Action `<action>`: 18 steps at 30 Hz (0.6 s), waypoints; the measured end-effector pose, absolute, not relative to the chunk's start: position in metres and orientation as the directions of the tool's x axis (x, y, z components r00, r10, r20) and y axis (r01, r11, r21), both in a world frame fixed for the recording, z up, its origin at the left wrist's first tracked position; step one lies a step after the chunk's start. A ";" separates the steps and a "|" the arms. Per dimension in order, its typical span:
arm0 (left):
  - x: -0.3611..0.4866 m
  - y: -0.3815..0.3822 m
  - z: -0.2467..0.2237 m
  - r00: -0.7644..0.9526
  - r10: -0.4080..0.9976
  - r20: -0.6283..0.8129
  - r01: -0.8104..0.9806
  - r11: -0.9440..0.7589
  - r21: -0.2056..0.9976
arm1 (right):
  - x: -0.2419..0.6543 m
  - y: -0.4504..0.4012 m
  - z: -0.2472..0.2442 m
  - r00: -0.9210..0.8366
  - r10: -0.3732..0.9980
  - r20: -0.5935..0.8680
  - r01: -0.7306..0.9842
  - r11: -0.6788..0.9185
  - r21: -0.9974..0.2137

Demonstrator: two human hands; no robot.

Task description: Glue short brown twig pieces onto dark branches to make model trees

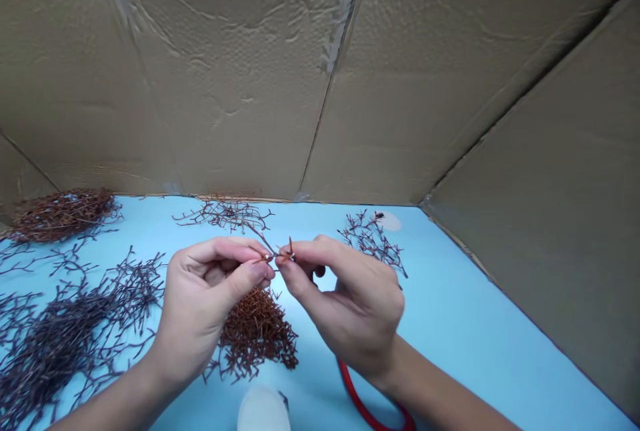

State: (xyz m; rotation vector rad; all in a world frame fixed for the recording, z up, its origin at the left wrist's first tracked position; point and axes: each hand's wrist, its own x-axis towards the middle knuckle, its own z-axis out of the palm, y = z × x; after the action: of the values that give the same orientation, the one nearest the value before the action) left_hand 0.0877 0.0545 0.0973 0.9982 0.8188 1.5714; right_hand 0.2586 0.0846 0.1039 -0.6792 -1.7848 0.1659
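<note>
Okay, left hand and right hand both clamped on one brown twig, just above one twig pile on blue desk.

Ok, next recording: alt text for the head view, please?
The left hand and right hand pinch a thin reddish-brown twig over a pale blue surface. Dark twig heaps lie to the left, a brown heap sits below the hands, and cardboard walls rise behind.
</note>
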 end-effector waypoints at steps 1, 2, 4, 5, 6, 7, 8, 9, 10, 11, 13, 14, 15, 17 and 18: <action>0.087 0.054 0.097 -0.098 0.976 0.195 -0.393 -0.218 0.893 | 0.259 0.085 0.104 -0.177 0.525 0.833 0.352 0.824 -0.444; 0.087 0.054 0.098 -0.098 0.974 0.203 -0.377 -0.225 0.899 | 0.259 0.085 0.105 -0.185 0.522 0.833 0.346 0.828 -0.442; 0.086 0.054 0.098 -0.100 0.970 0.222 -0.332 -0.243 0.911 | 0.260 0.085 0.105 -0.208 0.509 0.835 0.342 0.838 -0.425; 0.086 0.053 0.098 -0.104 0.967 0.232 -0.310 -0.253 0.917 | 0.260 0.085 0.105 -0.225 0.503 0.834 0.347 0.842 -0.414; 0.086 0.053 0.098 -0.108 0.964 0.244 -0.293 -0.265 0.919 | 0.259 0.085 0.105 -0.236 0.496 0.836 0.352 0.845 -0.402; 0.086 0.053 0.098 -0.106 0.962 0.253 -0.282 -0.273 0.920 | 0.259 0.085 0.105 -0.242 0.490 0.837 0.354 0.848 -0.394; 0.085 0.054 0.099 -0.094 0.961 0.260 -0.277 -0.276 0.920 | 0.258 0.085 0.106 -0.237 0.488 0.840 0.351 0.849 -0.394; 0.084 0.055 0.099 -0.075 0.961 0.265 -0.272 -0.276 0.922 | 0.258 0.086 0.107 -0.226 0.493 0.840 0.341 0.848 -0.406; 0.081 0.057 0.100 -0.048 0.962 0.270 -0.258 -0.273 0.927 | 0.258 0.086 0.108 -0.206 0.508 0.836 0.326 0.841 -0.431; 0.077 0.061 0.101 -0.015 0.962 0.273 -0.230 -0.270 0.935 | 0.258 0.086 0.110 -0.183 0.538 0.823 0.306 0.827 -0.473; 0.065 0.071 0.104 0.052 0.959 0.280 -0.116 -0.272 0.955 | 0.261 0.089 0.116 -0.131 0.632 0.764 0.256 0.766 -0.590; 0.057 0.077 0.105 0.097 0.956 0.278 -0.039 -0.276 0.960 | 0.263 0.091 0.118 -0.106 0.689 0.717 0.219 0.719 -0.659; 0.048 0.084 0.105 0.149 0.953 0.263 0.057 -0.274 0.960 | 0.265 0.094 0.120 -0.086 0.747 0.659 0.166 0.663 -0.730; 0.029 0.098 0.102 0.319 0.937 0.140 0.341 -0.251 0.906 | 0.270 0.101 0.123 -0.101 0.848 0.520 0.007 0.523 -0.852; 0.021 0.104 0.098 0.384 0.922 0.060 0.472 -0.252 0.845 | 0.272 0.104 0.123 -0.125 0.882 0.454 -0.073 0.448 -0.891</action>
State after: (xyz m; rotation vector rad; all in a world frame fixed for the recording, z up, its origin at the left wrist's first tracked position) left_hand 0.0212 0.1039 0.0978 1.8727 1.2043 0.7384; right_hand 0.2724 0.1041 0.1230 -0.7568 -1.4641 0.9690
